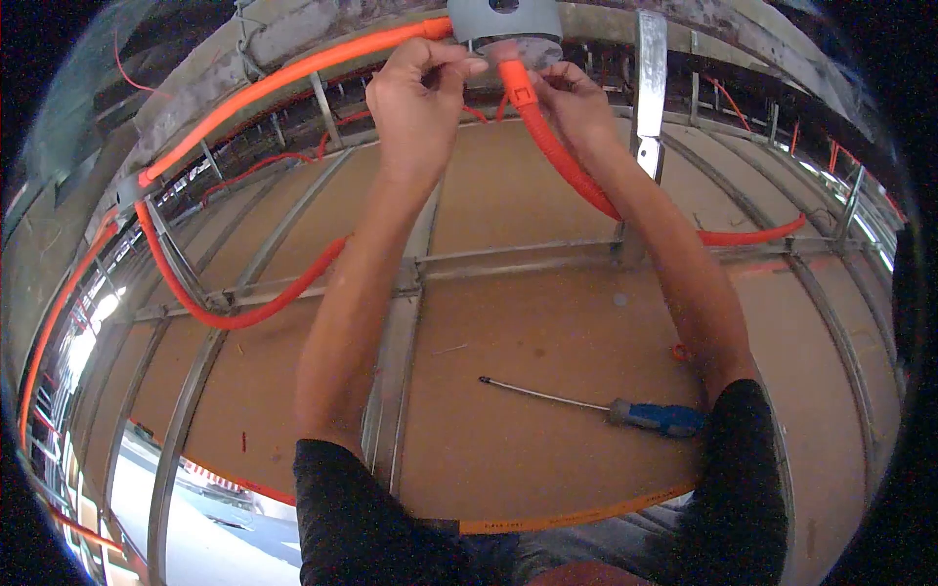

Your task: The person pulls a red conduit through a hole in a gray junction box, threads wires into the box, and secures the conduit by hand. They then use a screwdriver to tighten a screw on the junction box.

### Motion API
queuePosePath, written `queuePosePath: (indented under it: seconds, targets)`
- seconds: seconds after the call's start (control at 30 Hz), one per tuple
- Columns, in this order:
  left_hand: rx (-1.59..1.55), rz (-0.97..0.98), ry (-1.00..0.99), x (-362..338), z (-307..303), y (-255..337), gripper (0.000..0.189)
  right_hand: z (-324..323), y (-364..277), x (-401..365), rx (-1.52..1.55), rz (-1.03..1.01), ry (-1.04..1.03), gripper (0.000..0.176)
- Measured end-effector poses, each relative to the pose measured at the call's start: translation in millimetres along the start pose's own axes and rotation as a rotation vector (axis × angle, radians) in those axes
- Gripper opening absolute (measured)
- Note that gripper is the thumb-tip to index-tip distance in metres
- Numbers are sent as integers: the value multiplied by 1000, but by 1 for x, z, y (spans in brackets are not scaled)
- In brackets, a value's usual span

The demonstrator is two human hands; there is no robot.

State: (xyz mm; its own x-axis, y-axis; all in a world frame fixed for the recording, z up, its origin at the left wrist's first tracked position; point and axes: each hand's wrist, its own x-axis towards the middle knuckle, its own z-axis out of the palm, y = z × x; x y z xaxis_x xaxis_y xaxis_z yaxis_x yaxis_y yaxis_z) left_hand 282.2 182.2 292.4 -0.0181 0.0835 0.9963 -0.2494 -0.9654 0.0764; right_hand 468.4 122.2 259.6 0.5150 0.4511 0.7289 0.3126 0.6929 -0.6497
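Note:
A grey round junction box (506, 21) is fixed to the concrete overhead at the top middle, its lower face blurred. My left hand (422, 93) is at its left edge, thumb and fingertips pinched together; what is between them is too small to make out. On the other side, my right hand (578, 103) has its fingers curled close to the box and beside an orange conduit connector (518, 86). What those fingertips grip is hidden. Red corrugated conduit (557, 154) hangs from the connector and passes behind my right forearm. Straight orange conduit (303, 73) enters the box from the left.
A screwdriver (650, 417) with a blue and grey handle lies on the brown ceiling board (547, 322) by my right elbow. Metal framing channels (518, 264) cross the board. A bright metal strap (650, 88) hangs right of my right hand. Another box (128, 191) is at left.

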Motion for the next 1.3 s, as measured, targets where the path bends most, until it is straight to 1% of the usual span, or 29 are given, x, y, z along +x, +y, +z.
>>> queuePosePath:
  seconds: [0.07, 0.17, 0.23, 0.37, 0.43, 0.57, 0.67, 0.73, 0.77, 0.83, 0.87, 0.93, 1.03, 1.13, 1.17, 1.23, 1.3]
  targets:
    - [-15, -1, -3, -1, 0, 4, 5, 0, -5, -4, 21, 17, -3, 19]
    - [-49, 0, 49, -2, 1, 5, 6, 2, -11, -9, 4, 16, -2, 18]
    - [-36, -5, -2, -2, 0, 2, 7, 3, -13, -11, 83, 10, -18, 17]
    - [26, 15, 0, -4, -1, 0, 7, 6, -12, -10, 39, -33, -4, 17]
    - [35, 38, -2, -3, 0, -3, 8, 7, -12, -12, 107, -17, 7, 17]
    - [53, 18, -16, -4, -2, -3, 9, 6, -7, -6, 42, -42, 13, 17]
    - [-25, 8, -23, -3, -1, -2, 11, 7, -7, -6, 68, -74, 32, 17]
    - [-73, 14, -12, -3, -1, -1, 12, 7, -7, -8, 163, -33, -6, 18]
    - [-73, 14, -13, -4, -1, 1, 12, 8, -8, -9, 163, -34, -6, 18]
    - [-23, 89, 55, -4, -1, 4, 14, 9, -8, -11, 142, -49, 2, 19]
    - [-23, 90, 54, -4, -1, 2, 14, 10, -8, -11, 142, -50, 3, 19]
    - [109, 240, 37, -2, -3, 0, 15, 11, -9, -12, 88, -39, 7, 19]
    - [188, 299, 1, -2, -7, 1, 17, 11, -12, -14, 64, 15, 31, 21]
    - [191, 320, -21, -2, -8, 2, 15, 12, -9, -12, 104, 18, 35, 23]
    - [192, 320, -22, -2, -8, 1, 15, 12, -6, -11, 104, 18, 36, 23]
    - [3, 208, -35, -4, -5, -1, 12, 13, -4, -11, 153, -32, 26, 23]
    - [19, 213, -32, -4, -4, -3, 12, 14, -3, -10, 117, -48, 43, 22]
